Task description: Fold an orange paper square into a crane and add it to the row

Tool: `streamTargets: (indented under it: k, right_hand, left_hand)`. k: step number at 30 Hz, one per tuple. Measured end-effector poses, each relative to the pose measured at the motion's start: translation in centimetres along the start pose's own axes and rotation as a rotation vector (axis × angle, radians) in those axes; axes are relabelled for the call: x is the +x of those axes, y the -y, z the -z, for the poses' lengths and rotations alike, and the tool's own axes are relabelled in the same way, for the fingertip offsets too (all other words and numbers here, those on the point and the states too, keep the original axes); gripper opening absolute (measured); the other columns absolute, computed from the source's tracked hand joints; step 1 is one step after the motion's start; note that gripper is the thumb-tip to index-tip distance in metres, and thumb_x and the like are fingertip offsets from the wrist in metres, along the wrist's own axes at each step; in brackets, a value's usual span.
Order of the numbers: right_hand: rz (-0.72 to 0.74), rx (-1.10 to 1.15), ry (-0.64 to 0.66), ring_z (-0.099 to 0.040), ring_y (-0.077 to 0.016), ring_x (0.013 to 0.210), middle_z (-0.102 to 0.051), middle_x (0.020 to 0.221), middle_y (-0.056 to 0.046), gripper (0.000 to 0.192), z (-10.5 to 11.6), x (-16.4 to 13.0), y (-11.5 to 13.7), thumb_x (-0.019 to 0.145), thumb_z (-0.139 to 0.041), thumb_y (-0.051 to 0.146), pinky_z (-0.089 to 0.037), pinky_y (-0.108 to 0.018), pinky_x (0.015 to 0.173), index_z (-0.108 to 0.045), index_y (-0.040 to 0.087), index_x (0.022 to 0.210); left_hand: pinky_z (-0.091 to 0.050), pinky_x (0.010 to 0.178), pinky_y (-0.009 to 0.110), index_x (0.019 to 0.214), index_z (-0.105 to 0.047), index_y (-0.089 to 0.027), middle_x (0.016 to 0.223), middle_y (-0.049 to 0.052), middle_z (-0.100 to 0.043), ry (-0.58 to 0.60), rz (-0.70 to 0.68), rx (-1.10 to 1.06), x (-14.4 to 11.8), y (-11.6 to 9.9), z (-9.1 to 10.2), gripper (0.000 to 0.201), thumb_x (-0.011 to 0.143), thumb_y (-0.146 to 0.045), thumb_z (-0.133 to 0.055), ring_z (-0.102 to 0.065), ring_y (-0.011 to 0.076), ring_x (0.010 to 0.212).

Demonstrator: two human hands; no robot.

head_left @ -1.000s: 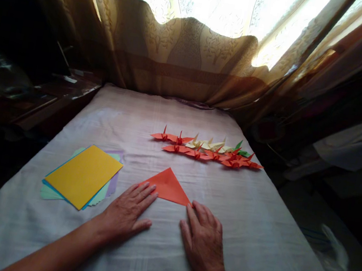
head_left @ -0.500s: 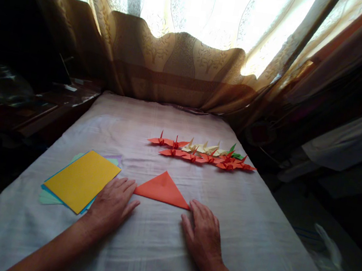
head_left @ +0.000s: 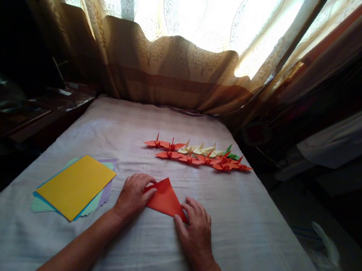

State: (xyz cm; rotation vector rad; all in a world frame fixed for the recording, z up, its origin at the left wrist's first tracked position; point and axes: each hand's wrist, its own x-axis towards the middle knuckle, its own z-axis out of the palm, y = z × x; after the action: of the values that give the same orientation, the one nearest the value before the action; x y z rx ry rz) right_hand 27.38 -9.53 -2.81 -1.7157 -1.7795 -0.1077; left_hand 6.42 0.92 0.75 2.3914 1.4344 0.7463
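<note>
A sheet of orange paper [head_left: 166, 199], folded into a triangle, lies between my two hands with its tip pointing away from me. My left hand [head_left: 133, 194] closes on the left corner, thumb in front and fingers curled over behind, so that corner is hidden. At the right corner, my right hand [head_left: 196, 229] has the paper between thumb and fingertips. Beyond the triangle stands a group of folded paper cranes: several orange cranes [head_left: 189, 159], some cream cranes [head_left: 201, 149] and a green crane [head_left: 232, 155] at the right end.
To my left lies a stack of coloured paper, a yellow sheet [head_left: 75, 186] on top, with blue, mint and lilac edges showing beneath. A pale cloth [head_left: 128, 120] covers the table. A curtain [head_left: 174, 70] hangs behind it. Dark furniture with a glass vessel stands at the left.
My left hand has moved right and changed from lying flat to gripping the paper's corner. My right hand has closed on the other corner. The triangle is turned slightly and sits a little nearer.
</note>
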Motion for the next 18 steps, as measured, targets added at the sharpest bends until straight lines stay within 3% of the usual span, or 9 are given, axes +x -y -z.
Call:
streamTargets:
  k: [3, 6, 10, 14, 18]
  right_hand:
    - [0.008, 0.055, -0.017, -0.057, -0.0245, 0.114, -0.067, 0.116, -0.01, 0.012, 0.1, 0.1, 0.2, 0.086, -0.054, 0.02, -0.042, -0.042, 0.096, -0.063, 0.022, 0.093]
    - [0.034, 0.082, -0.036, -0.057, -0.023, 0.114, -0.067, 0.116, -0.008, 0.014, 0.5, 0.5, 0.4, 0.086, -0.051, 0.014, -0.042, -0.04, 0.096, -0.061, 0.023, 0.085]
    - [0.124, 0.057, -0.099, -0.058, -0.0214, 0.109, -0.069, 0.112, -0.006, 0.016, 1.2, 2.5, 0.1, 0.089, -0.051, 0.013, -0.043, -0.036, 0.094, -0.064, 0.023, 0.087]
    - [0.142, -0.013, -0.077, -0.057, -0.0226, 0.106, -0.069, 0.11, -0.007, 0.018, 1.0, 5.6, -0.4, 0.09, -0.051, 0.014, -0.045, -0.037, 0.094, -0.067, 0.023, 0.09]
    - [0.105, -0.138, 0.059, -0.055, -0.0271, 0.115, -0.064, 0.123, -0.012, 0.041, 0.4, 6.4, 0.2, 0.082, -0.054, 0.01, -0.046, -0.041, 0.094, -0.063, 0.02, 0.121]
  left_hand:
    - [-0.047, 0.088, 0.04, 0.083, -0.065, -0.024, 0.102, 0.004, -0.071, -0.057, -0.05, -0.075, 0.0, 0.0, 0.4, 0.008, 0.085, -0.017, -0.06, -0.063, 0.0232, 0.1]
    - [-0.049, 0.086, 0.038, 0.085, -0.063, -0.023, 0.096, 0.004, -0.071, -0.143, -0.163, -0.101, -0.1, 0.0, 1.3, 0.01, 0.089, -0.019, -0.055, -0.064, 0.0217, 0.094]
    - [-0.051, 0.085, 0.035, 0.09, -0.062, -0.023, 0.086, 0.003, -0.073, -0.276, -0.391, -0.057, -0.9, 0.0, 3.0, 0.014, 0.095, -0.019, -0.049, -0.067, 0.0188, 0.087]
    - [-0.049, 0.099, 0.036, 0.099, -0.064, -0.024, 0.101, 0.003, -0.075, -0.199, -0.552, 0.012, -1.9, 0.3, 3.3, 0.018, 0.095, -0.016, -0.048, -0.067, 0.0188, 0.106]
    - [-0.042, 0.11, 0.046, 0.094, -0.064, -0.022, 0.092, 0.004, -0.074, -0.069, -0.57, 0.102, -2.7, 0.0, 1.8, 0.024, 0.094, -0.012, -0.042, -0.066, 0.0225, 0.112]
